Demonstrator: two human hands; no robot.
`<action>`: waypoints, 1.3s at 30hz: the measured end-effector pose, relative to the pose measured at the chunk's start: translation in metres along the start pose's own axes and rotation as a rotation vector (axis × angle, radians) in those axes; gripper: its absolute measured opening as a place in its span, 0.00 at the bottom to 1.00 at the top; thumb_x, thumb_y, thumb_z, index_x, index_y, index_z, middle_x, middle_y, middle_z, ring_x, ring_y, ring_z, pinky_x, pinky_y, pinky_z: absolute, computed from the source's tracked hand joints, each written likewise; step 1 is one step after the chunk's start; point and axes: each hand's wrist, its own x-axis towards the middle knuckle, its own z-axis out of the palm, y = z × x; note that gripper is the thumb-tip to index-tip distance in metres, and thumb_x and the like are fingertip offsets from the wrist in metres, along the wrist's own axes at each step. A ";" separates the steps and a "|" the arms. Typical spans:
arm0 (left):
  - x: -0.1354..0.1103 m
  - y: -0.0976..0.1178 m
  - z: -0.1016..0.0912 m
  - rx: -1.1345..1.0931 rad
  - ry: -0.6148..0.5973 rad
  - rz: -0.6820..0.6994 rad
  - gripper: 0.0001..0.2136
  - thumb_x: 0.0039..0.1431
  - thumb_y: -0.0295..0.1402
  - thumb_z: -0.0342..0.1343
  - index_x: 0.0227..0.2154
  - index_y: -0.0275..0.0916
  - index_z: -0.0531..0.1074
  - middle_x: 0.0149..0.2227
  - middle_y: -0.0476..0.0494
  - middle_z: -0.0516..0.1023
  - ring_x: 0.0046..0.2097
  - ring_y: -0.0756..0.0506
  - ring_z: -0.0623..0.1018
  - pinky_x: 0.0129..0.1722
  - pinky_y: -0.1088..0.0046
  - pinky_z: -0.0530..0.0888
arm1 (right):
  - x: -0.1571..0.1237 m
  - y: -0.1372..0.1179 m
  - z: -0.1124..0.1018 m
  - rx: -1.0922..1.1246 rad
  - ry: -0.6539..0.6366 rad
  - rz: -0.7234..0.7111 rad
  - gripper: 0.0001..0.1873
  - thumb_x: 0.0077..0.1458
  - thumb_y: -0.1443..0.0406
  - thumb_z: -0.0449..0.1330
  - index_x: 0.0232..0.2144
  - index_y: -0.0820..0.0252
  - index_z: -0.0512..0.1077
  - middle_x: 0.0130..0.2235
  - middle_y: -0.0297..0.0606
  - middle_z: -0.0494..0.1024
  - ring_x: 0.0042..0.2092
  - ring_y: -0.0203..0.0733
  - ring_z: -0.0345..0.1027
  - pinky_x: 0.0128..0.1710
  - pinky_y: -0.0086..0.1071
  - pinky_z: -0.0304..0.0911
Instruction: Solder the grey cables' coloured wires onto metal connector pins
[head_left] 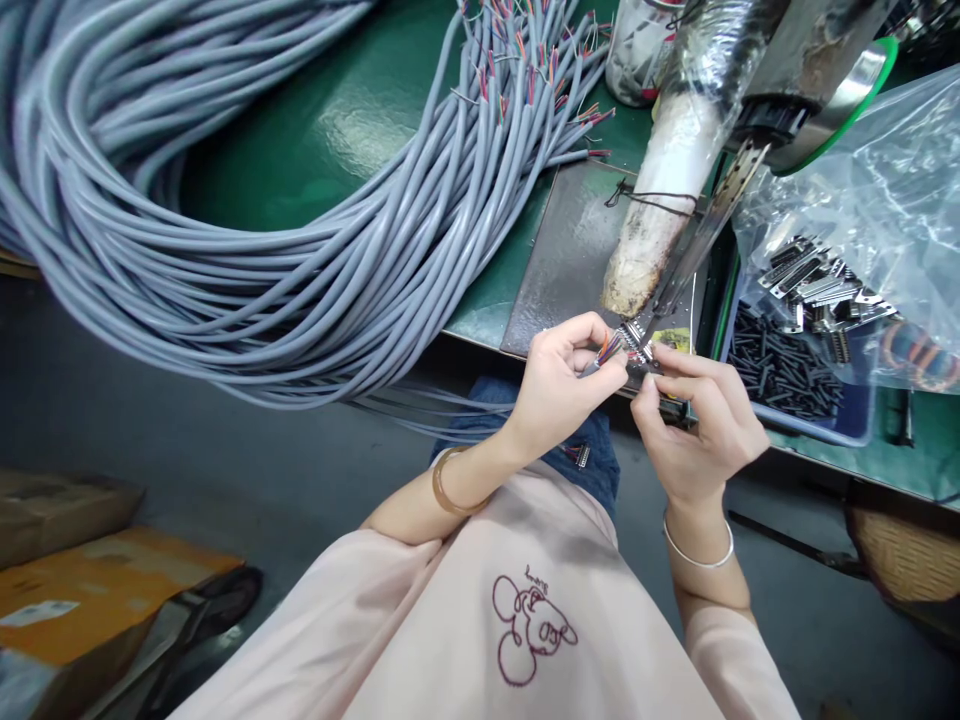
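My left hand (561, 385) pinches the stripped end of a grey cable (592, 368), and its thin coloured wires fan out toward a small metal multi-pin connector (636, 338). Thumb and fingers of my right hand (701, 415) close at the connector's near right side; the fingertips partly cover it. Right above the connector comes down the dark, narrow end of a soldering iron (686, 255), whose exact contact point I cannot make out. Beside it slants a plastic-wrapped white tube (660, 200) with a scorched mouth. Another wired connector (579, 455) lies on my lap.
A large bundle of grey cables (322, 270) with stripped ends covers the left of the green table (360, 110). At right, a blue tray (817, 428) holds black sleeves (780, 365); a clear bag (900, 180) with metal connectors (821, 285) rests over it. Cardboard boxes (112, 590) stand lower left.
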 end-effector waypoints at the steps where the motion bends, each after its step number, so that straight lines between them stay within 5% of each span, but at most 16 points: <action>1: 0.000 0.000 0.000 0.007 0.003 -0.015 0.09 0.55 0.26 0.59 0.24 0.37 0.64 0.26 0.53 0.68 0.21 0.59 0.63 0.19 0.82 0.60 | 0.000 0.000 0.000 -0.005 -0.006 -0.005 0.10 0.51 0.74 0.66 0.32 0.54 0.72 0.42 0.34 0.84 0.42 0.40 0.80 0.41 0.34 0.77; 39: 0.000 0.008 0.004 0.043 0.048 0.025 0.07 0.53 0.25 0.59 0.25 0.37 0.66 0.25 0.53 0.68 0.23 0.58 0.65 0.20 0.82 0.62 | 0.010 -0.008 -0.001 -0.015 -0.028 0.057 0.10 0.52 0.73 0.68 0.34 0.53 0.75 0.41 0.33 0.83 0.42 0.40 0.79 0.40 0.33 0.76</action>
